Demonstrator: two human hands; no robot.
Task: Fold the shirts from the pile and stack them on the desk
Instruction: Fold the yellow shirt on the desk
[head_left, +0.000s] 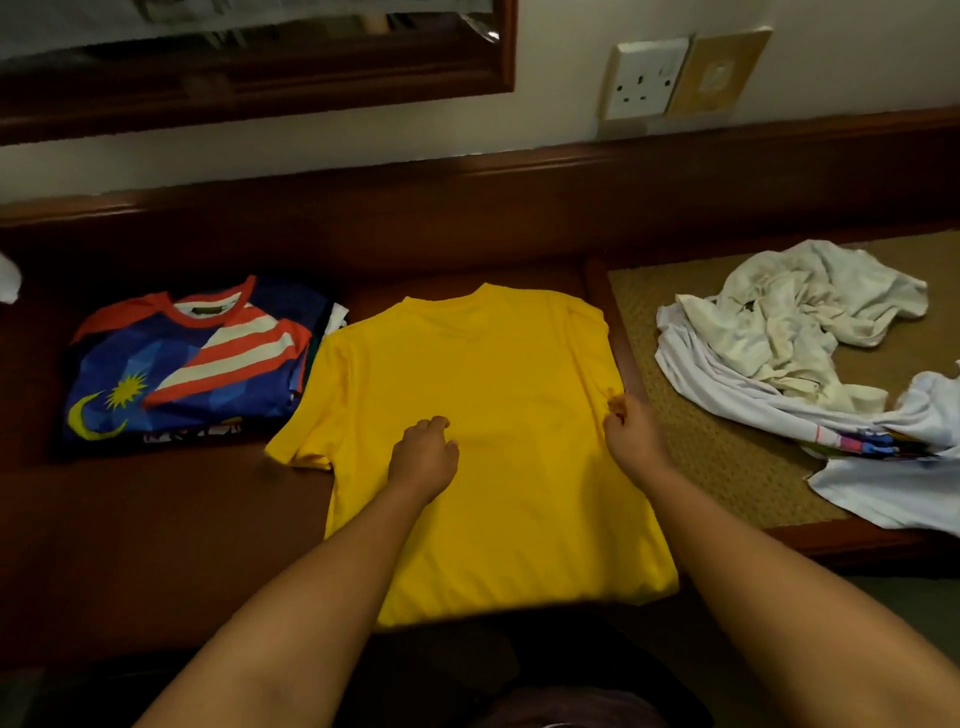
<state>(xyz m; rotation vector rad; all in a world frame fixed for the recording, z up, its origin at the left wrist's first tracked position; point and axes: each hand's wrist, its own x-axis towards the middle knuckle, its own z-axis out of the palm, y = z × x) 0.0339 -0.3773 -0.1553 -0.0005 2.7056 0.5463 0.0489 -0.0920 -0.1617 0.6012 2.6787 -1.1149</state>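
A yellow shirt (483, 374) lies flat, back side up, in the middle of the dark wooden desk (130, 530). Its left sleeve sticks out; its right sleeve is folded inward. My left hand (423, 457) rests on the middle of the shirt with curled fingers. My right hand (631, 431) pinches the shirt's right edge near the folded sleeve. To the left sits a stack of folded shirts (192, 364), its top one blue with red and white stripes, a moon and a star. A pile of crumpled white shirts (800, 358) lies at the right.
The pile rests on a woven mat surface (727, 462) beside the desk. Behind the desk runs a wooden ledge under a wall with a white socket (644, 78) and a framed mirror (249, 57). A white scrap (8, 278) shows at the far left edge.
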